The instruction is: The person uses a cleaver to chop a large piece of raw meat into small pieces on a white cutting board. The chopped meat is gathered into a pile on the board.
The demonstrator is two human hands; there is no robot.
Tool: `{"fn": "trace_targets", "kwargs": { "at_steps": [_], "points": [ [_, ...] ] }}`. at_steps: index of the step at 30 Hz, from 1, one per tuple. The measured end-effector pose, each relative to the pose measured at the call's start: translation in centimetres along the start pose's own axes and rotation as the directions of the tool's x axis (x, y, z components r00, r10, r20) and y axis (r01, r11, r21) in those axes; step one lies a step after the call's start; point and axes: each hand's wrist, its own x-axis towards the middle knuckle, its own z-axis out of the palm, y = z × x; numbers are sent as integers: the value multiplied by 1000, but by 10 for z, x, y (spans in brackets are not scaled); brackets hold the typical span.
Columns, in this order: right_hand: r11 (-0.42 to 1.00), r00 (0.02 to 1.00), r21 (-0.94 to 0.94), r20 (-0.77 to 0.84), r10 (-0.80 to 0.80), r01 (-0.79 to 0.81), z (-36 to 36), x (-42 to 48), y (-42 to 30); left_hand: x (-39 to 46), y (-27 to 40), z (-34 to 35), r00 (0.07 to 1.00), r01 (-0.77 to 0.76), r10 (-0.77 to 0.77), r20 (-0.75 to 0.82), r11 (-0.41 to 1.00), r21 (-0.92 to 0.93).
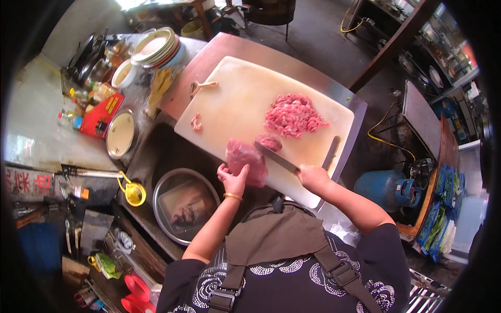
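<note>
A large white cutting board lies on a metal-topped counter. My left hand grips a large piece of raw meat at the board's near edge. My right hand holds a knife by its handle, which the fist hides. Its blade tip touches or nearly touches a smaller lump of meat beside the large piece. Farther back on the board is a pile of cut raw meat. A few small scraps lie at the left, and a dark strip-like object lies near the right edge.
A metal basin holding water and dark pieces stands in the sink at my left. Beyond it are an empty-looking bowl, stacked plates, bottles and a red box. A blue gas cylinder stands at the right.
</note>
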Motion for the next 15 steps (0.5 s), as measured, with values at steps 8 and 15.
{"fn": "trace_targets", "kwargs": {
  "at_steps": [8,15],
  "points": [
    [993,992,8,-38,-118,118,7,-29,-18,3,19,-21,719,622,-159,676,581,-525],
    [989,993,97,8,-117,116,8,-30,-30,3,29,-37,865,398,-27,501,645,-652]
  ]
}}
